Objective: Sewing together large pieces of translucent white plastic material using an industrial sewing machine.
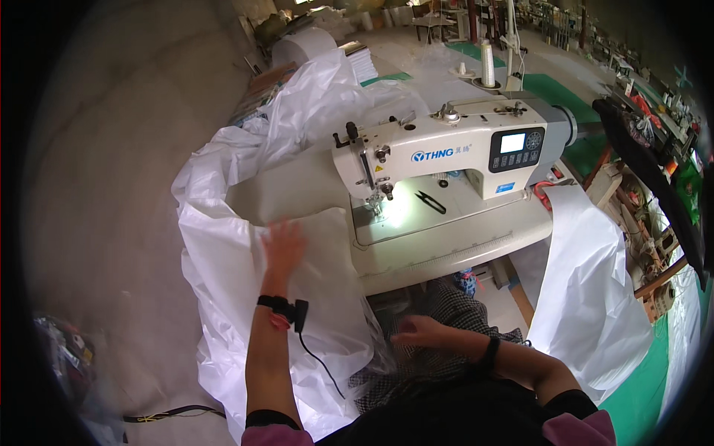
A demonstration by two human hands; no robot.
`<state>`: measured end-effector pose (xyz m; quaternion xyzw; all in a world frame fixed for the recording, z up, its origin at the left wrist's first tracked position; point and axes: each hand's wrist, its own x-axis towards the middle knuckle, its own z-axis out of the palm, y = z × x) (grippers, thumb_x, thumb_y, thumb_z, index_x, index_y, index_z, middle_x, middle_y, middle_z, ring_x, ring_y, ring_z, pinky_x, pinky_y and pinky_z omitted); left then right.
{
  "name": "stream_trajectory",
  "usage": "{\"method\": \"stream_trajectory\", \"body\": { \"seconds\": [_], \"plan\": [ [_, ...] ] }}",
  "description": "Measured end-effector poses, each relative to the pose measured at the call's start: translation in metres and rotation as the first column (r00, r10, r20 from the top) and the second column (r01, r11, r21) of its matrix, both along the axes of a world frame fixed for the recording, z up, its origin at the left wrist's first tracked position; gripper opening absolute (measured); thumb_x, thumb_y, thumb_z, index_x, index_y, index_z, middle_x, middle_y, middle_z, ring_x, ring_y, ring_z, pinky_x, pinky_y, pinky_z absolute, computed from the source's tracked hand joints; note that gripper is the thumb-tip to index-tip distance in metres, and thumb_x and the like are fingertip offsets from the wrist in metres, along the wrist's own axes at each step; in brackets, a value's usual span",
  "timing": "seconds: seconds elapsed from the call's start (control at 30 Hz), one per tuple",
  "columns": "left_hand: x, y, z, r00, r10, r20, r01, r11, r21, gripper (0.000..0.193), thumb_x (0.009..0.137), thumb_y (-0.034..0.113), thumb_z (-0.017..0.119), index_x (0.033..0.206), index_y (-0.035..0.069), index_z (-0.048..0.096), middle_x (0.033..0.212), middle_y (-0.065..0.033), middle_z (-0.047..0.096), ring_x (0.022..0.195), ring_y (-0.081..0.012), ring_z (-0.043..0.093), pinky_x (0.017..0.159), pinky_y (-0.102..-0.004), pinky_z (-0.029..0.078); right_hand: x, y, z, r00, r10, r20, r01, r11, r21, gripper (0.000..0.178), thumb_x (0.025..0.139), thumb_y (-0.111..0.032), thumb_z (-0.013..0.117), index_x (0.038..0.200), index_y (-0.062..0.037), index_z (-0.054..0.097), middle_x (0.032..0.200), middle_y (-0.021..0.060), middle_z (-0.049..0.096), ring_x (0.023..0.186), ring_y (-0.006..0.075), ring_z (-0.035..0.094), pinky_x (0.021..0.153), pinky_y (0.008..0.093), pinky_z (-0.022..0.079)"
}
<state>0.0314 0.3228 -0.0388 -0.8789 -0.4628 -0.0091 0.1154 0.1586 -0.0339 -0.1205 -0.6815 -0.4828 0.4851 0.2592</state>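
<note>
Left hand extended, fingers spread, released, over white sheet at surface's left end; right hand bent before front edge, grip indeterminable.

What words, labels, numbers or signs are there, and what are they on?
Sewing machine: big blue lettering, wording withheld.
Yellow triangle on it: too small.
Control panel: button print too small; screen washed out.
Blue sticker: too small.
Table: ruler marks, too small.

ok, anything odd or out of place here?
Mildly: black snips lie loose on the machine bed, right of the presser foot, a possible snag. The white sheet is crumpled left of the machine. No clear spill or damage.
</note>
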Motion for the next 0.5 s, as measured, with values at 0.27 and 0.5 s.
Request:
{"method": "stream_trajectory", "body": {
  "seconds": [0.27, 0.5],
  "plan": [
    [0.099, -0.032, -0.024, 0.724, -0.672, 0.156, 0.648, 0.74, 0.181, 0.039, 0.087, 0.034, 0.051, 0.113, 0.006, 0.058, 0.117, -0.0176, 0.056, 0.11, -0.0344, 0.05, 0.094, -0.0491, 0.039, -0.069, 0.032, -0.004, 0.693, 0.619, -0.369, -0.151, 0.625, 0.766, 0.03, 0.099, -0.014, 0.033, 0.116, -0.0029, 0.055, 0.114, 0.0118, 0.056, 0.113, 0.0219, 0.05, 0.096, 0.0353, 0.039],
    [0.073, -0.057, -0.057, 0.862, -0.497, 0.101, 0.473, 0.86, 0.194, 0.044, 0.093, 0.035, 0.044, 0.13, 0.013, 0.046, 0.134, -0.0159, 0.044, 0.121, -0.0359, 0.043, 0.096, -0.0499, 0.037, 0.027, -0.084, 0.031, 0.986, 0.156, 0.059, -0.155, 0.726, 0.67, 0.028, 0.089, -0.022, 0.054, 0.112, -0.0054, 0.055, 0.109, 0.018, 0.057, 0.105, 0.0307, 0.053, 0.088, 0.0406, 0.044]
  ]
}}
